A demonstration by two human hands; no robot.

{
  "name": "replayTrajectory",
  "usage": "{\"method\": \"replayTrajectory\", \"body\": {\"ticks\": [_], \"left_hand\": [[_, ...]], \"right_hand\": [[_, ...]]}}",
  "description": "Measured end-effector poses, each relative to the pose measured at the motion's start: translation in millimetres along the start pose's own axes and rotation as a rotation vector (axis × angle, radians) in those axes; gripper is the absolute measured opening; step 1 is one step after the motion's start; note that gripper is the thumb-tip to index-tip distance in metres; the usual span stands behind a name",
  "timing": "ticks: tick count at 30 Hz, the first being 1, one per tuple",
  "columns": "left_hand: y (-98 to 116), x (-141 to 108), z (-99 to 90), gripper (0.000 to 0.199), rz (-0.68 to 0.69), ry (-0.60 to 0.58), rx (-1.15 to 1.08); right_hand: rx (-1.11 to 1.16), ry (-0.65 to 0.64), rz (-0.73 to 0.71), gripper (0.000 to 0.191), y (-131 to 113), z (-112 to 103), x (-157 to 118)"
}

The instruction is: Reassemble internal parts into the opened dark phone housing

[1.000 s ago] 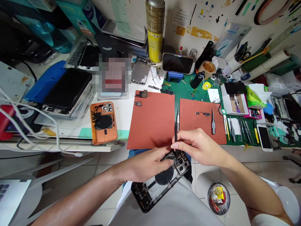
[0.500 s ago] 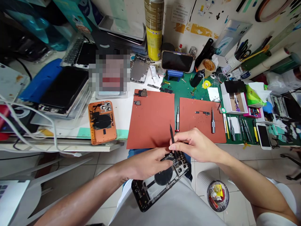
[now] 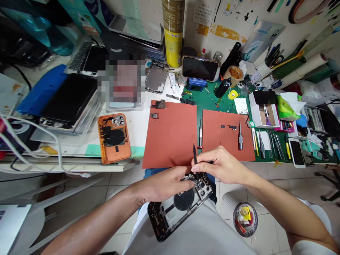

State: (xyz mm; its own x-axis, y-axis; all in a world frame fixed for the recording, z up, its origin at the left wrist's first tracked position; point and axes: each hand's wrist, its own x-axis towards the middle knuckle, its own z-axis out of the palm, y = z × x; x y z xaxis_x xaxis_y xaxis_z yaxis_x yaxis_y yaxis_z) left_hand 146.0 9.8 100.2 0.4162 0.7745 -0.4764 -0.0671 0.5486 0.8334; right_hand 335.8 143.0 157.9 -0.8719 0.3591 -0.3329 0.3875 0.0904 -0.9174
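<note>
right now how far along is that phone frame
Done, it seems: small parts sit removed on the red mats, a bracket and a flex strip. In hand: the left hand steadies the black phone frame while the right hand holds a black spudger at its camera end. Left: parts still fitted there.

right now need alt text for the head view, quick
The left hand steadies an opened black phone housing while the right hand holds a black pointed tool over it, with two rust-red mats on a cluttered repair bench beyond.
</note>
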Motion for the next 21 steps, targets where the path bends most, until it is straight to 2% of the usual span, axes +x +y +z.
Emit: {"method": "replayTrajectory", "body": {"ticks": [4, 8, 10, 11, 13, 15, 17, 19, 21], "left_hand": [[-3, 2, -0.8, 0.038, 0.014, 0.005, -0.021], [1, 0, -0.7, 0.039, 0.027, -0.004, -0.016], [3, -2, -0.1, 0.039, 0.043, 0.026, -0.01], [4, -4, 0.6, 0.038, 0.053, 0.046, -0.009], [3, -6, 3.0, 0.036, 0.082, 0.098, -0.012], [1, -7, 7.8, 0.031, 0.107, 0.18, -0.049], [-2, -5, 15.5, 0.03, 0.122, 0.281, -0.159], [-3, 0, 25.4, 0.034, 0.131, 0.392, -0.323], [-4, 5, 35.9, 0.039, 0.159, 0.49, -0.451]], "right_hand": [[0.014, 0.069, 0.018, 0.048, 7, 2, -4], [0.068, 0.033, 0.035, 0.043, 12, 1, -2], [0.123, 0.098, 0.033, 0.04, 8, 1, -4], [0.152, 0.171, 0.026, 0.037, 5, 2, -7], [0.149, 0.394, -0.005, 0.029, -3, 6, -18], [0.027, 0.664, -0.09, 0.016, -9, 18, -33], [-0.149, 0.884, -0.224, 0.009, -11, 39, -50], [-0.277, 1.032, -0.303, 0.022, -6, 67, -62], [-0.365, 1.08, -0.314, 0.04, 3, 96, -66]]}}
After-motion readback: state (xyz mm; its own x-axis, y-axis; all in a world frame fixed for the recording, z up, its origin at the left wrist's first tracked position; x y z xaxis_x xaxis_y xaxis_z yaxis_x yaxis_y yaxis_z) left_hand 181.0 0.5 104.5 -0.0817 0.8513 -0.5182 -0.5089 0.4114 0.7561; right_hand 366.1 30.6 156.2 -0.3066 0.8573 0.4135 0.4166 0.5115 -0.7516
